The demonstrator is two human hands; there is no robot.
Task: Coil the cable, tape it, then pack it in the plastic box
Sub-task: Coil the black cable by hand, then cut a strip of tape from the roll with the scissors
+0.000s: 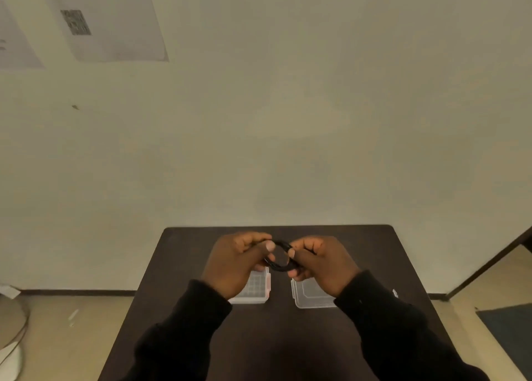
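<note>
Paper sheets hang on the pale wall at far left, printed with blurred dark blocks. Below, a dark table stands against that wall. Left hand, in a black sleeve, is raised over the table with fingers curled and the thumb pressed onto the left side of a black cable coil. Under this hand lies a clear plastic box with a gridded floor and reddish clasps on its right edge, partly hidden by the hand. The coil is a small ring of several turns, held in the air between both hands, above and apart from the box. Right hand closes on the coil's right side, thumb on top and fingers tucked beneath. Beneath it rests a clear lid or second tray, near the box but not touching it.
</note>
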